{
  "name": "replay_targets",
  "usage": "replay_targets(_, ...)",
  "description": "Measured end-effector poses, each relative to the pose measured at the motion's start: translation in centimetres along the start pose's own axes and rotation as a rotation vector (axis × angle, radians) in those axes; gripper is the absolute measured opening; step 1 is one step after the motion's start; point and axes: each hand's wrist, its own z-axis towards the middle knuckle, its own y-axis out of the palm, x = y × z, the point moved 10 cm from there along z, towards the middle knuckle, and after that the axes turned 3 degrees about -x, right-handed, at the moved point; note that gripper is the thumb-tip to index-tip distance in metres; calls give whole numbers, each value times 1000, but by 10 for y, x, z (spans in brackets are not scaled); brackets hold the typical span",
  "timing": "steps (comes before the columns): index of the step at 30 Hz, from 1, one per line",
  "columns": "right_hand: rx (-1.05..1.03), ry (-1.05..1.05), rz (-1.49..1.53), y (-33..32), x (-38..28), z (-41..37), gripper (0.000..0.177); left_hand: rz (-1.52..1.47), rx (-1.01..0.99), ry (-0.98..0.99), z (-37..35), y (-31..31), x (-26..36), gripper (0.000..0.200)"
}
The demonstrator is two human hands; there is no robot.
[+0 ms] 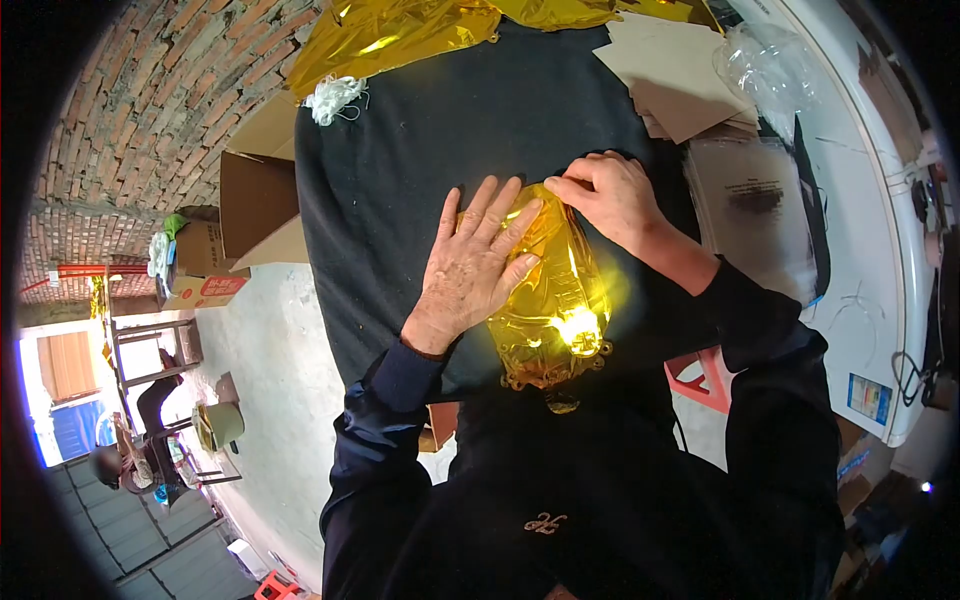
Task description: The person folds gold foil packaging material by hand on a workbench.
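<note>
A flat, shiny gold foil balloon [556, 290] with small looped tabs along its near edge lies on the black cloth [480, 100]. My left hand [468, 262] rests flat on its left side, fingers spread. At the far top corner, my right hand [612, 198] pinches the foil between thumb and forefinger, the other fingers curled. More gold foil [400, 40] is piled at the far edge of the cloth, beside a bundle of white string [335, 98].
Cardboard sheets [680, 80], a clear plastic bag [770, 70] and a printed clear packet [750, 195] lie at the right by a white surface [850, 240]. An open cardboard box [262, 200] stands left. Farther left, a person [125, 465] sits near a brick wall [130, 110].
</note>
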Motion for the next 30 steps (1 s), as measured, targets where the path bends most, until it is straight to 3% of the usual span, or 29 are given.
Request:
replay_targets(14, 180, -185, -217, 7, -8, -8, 21, -87, 3, -14, 0, -5, -1, 66)
replay_targets(20, 198, -255, -302, 9, -16, -12, 18, -189, 112, -6, -2, -15, -3, 61)
replay_targets(30, 271, -332, -356, 11, -18, -16, 22, -152, 231, -184, -26, -40, -40, 57)
